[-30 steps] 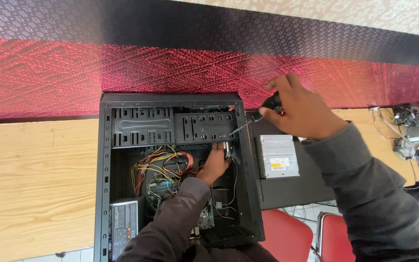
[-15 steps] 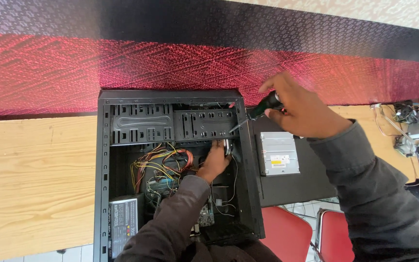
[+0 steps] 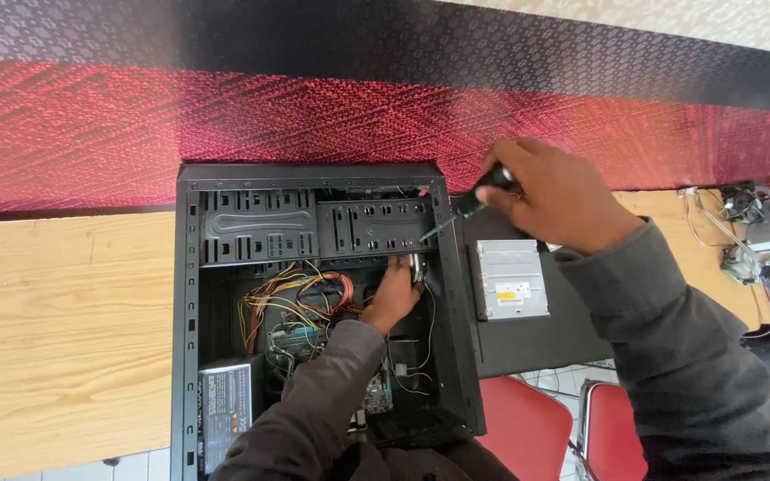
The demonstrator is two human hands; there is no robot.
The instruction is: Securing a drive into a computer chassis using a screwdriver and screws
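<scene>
An open black computer case lies on a wooden table. My left hand reaches inside it, under the drive bays, with its fingers closed on a small silvery part by the right wall. My right hand grips the black handle of a screwdriver above the case's right edge. The shaft slants down and left, and its tip rests on the drive cage. Coloured cables bunch in the middle of the case. A grey power supply sits at the lower left.
A grey optical drive lies on a black panel right of the case. Loose circuit boards and wires sit at the far right. A red and black patterned wall runs behind the table. Red chairs stand below.
My right hand with the screwdriver has shifted slightly left, toward the case. My left hand stays in the same spot inside the case.
</scene>
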